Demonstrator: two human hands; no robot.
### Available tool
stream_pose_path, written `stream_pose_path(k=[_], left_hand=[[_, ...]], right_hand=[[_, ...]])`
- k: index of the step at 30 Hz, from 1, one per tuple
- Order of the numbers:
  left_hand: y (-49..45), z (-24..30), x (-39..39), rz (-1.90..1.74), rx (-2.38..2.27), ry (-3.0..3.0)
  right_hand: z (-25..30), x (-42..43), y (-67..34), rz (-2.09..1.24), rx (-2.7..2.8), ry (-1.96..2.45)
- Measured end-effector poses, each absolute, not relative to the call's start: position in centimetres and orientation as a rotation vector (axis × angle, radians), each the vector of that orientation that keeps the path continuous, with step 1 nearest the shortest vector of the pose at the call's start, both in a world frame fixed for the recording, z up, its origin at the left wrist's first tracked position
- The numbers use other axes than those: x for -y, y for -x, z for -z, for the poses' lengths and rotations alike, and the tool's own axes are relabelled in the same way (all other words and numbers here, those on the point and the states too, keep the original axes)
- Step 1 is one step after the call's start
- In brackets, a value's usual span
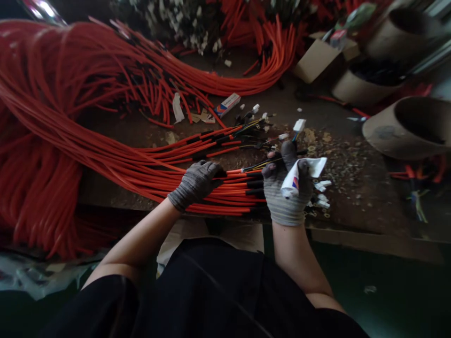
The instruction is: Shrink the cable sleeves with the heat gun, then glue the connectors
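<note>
Watching through the head camera, I see the left grip (195, 184), a grey knit glove, lying across a bundle of orange-red sheathed wires (234, 199) with its fingers curled over the top. I cannot tell whether it is clamped or only resting. The right grip (287, 185), gloved the same way, is closed around a squeezed tube (292, 180), whose flattened white tail sticks out past the fingers. The tube shows a red-and-blue mark, but I can't read any lettering on it.

The bundle lies on a dark, worn desk (352, 188), and its ends fan out into thin black and yellow leads near a white plastic connector (299, 125). Farther up sits a small white carton (227, 104) with a blue and red end; its printing is too blurred to read. Loose white connectors (322, 197) lie just beside the right grip, among specks of debris and small metal rings. A great mass of the same orange-red wire (52, 94) sweeps across the left side of the desk, while a cardboard box (317, 61) and wide cardboard tubes (410, 127) sit at the far right — all of it unlabelled, as far as I can read.
</note>
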State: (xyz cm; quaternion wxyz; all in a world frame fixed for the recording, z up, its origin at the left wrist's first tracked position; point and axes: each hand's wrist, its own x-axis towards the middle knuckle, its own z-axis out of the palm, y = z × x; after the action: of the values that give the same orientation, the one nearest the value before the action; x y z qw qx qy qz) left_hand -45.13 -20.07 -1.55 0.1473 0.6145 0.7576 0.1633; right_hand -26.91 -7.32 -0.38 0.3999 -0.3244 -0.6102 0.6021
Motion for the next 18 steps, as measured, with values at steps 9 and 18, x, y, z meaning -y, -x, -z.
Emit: stream_pose_path(k=[9, 18], left_hand=[[42.4, 2.2, 17.2, -0.783, -1.958, -1.627], [46.6, 5.7, 12.6, -0.176, -2.311, -1.509]], right_hand=[[1.3, 6.3, 25.7, -1.950, 1.078, 0.834], [3.2, 5.6, 26.2, -1.881, 0.964, 0.801]])
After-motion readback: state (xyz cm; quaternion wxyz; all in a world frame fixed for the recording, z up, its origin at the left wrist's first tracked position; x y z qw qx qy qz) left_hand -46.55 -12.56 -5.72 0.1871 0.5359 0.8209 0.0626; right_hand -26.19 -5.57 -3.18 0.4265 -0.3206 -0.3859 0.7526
